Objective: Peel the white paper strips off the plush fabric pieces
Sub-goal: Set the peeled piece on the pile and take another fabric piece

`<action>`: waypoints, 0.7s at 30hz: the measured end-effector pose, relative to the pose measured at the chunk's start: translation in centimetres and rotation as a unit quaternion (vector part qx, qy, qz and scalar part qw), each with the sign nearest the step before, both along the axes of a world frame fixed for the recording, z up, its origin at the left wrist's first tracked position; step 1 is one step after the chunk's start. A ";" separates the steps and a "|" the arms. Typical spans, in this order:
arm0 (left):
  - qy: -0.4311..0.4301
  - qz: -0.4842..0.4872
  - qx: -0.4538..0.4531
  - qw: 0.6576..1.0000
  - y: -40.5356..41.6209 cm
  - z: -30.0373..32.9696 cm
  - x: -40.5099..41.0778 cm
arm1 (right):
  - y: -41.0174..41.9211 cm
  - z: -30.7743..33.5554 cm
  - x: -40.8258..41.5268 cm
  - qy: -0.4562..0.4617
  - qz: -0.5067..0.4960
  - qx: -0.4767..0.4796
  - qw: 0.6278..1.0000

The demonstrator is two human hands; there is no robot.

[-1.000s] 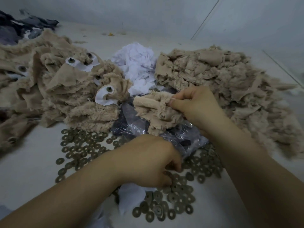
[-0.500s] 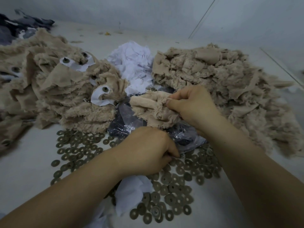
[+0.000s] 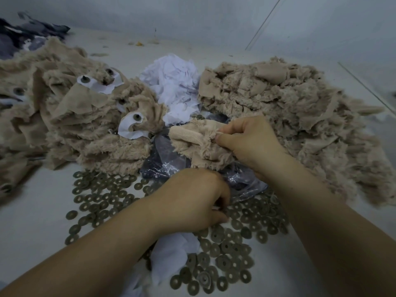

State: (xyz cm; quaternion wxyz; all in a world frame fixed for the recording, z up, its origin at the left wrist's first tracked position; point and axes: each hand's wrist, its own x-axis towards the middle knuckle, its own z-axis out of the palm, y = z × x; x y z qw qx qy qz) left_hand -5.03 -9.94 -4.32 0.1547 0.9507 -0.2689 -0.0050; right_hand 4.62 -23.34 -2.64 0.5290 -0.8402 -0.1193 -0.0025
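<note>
The right hand (image 3: pixel 248 144) pinches a tan plush piece (image 3: pixel 197 144) just behind a clear plastic bag (image 3: pixel 171 163) of dark contents. Left hand (image 3: pixel 192 200), fingers curled, works among metal washers (image 3: pixel 225 254) in front of the bag; what it grips is hidden. Crumpled white paper (image 3: pixel 173 86) lies behind, between two plush heaps (image 3: pixel 289 108).
</note>
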 end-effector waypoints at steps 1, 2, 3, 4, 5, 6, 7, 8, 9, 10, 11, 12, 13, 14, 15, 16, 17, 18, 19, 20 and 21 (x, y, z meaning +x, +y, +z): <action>0.003 0.003 0.004 1.000 -0.1 -0.1 0.0 | 0.0 -0.1 0.0 0.004 0.002 0.002 1.000; 0.007 0.004 0.009 1.000 -0.2 -0.1 0.0 | 0.0 -0.1 0.1 0.008 0.005 0.003 1.000; 0.013 0.004 0.015 1.000 -0.4 0.0 -0.1 | 0.0 -0.1 0.1 0.010 0.007 0.002 1.000; 0.018 0.005 0.021 1.000 -0.5 0.0 -0.1 | 0.0 -0.1 0.1 0.012 0.007 0.001 1.000; 0.018 0.007 0.027 0.999 -0.6 0.0 -0.1 | 0.0 -0.1 0.1 0.014 0.007 0.001 1.000; 0.015 0.011 0.032 0.999 -0.8 0.1 -0.1 | 0.0 -0.1 0.2 0.015 0.007 0.003 1.000; 0.010 0.017 0.034 0.999 -1.0 0.1 -0.2 | 0.0 -0.1 0.2 0.017 0.008 0.006 1.000; 0.003 0.023 0.034 0.999 -1.2 0.0 -0.2 | 0.0 -0.1 0.1 0.020 0.009 0.009 1.000; -0.005 0.030 0.032 0.999 -1.4 0.0 -0.3 | 0.1 -0.1 0.1 0.021 0.009 0.010 1.000; -0.011 0.039 0.027 0.999 -1.6 -0.1 -0.3 | 0.1 -0.1 0.1 0.020 0.007 0.009 1.000; -0.014 0.047 0.022 0.999 -1.8 -0.1 -0.4 | 0.1 -0.1 0.0 0.016 0.004 0.005 1.000; -0.016 0.051 0.018 0.998 -1.9 -0.2 -0.4 | 0.1 -0.1 0.0 0.010 0.000 0.000 1.000; -0.019 0.053 0.014 0.998 -2.0 -0.3 -0.5 | 0.1 0.0 0.0 0.007 -0.004 -0.005 1.000; -0.023 0.054 0.010 0.998 -2.1 -0.3 -0.5 | 0.0 0.0 0.0 0.007 -0.006 -0.008 1.000; -0.026 0.055 0.003 0.998 -2.1 -0.4 -0.6 | 0.0 0.0 -0.1 0.010 -0.006 -0.008 1.000; -0.023 0.055 -0.012 0.998 -1.9 -0.3 -0.7 | 0.1 0.0 -0.1 0.014 -0.006 -0.008 1.000; -0.014 0.053 -0.038 0.998 -1.7 -0.2 -0.7 | 0.1 0.0 -0.1 0.016 -0.007 -0.009 1.000; -0.002 0.051 -0.077 0.996 -1.3 0.0 -0.8 | 0.1 0.0 -0.1 0.017 -0.007 -0.009 1.000; 0.010 0.050 -0.126 0.991 -0.9 0.3 -0.8 | 0.0 0.1 -0.2 0.017 -0.007 -0.008 1.000; 0.016 0.052 -0.180 0.982 -0.5 0.7 -0.8 | 0.0 0.2 -0.2 0.017 -0.006 -0.009 1.000; 0.015 0.057 -0.235 0.970 0.0 1.0 -0.7 | 0.0 0.3 -0.3 0.018 -0.003 -0.009 1.000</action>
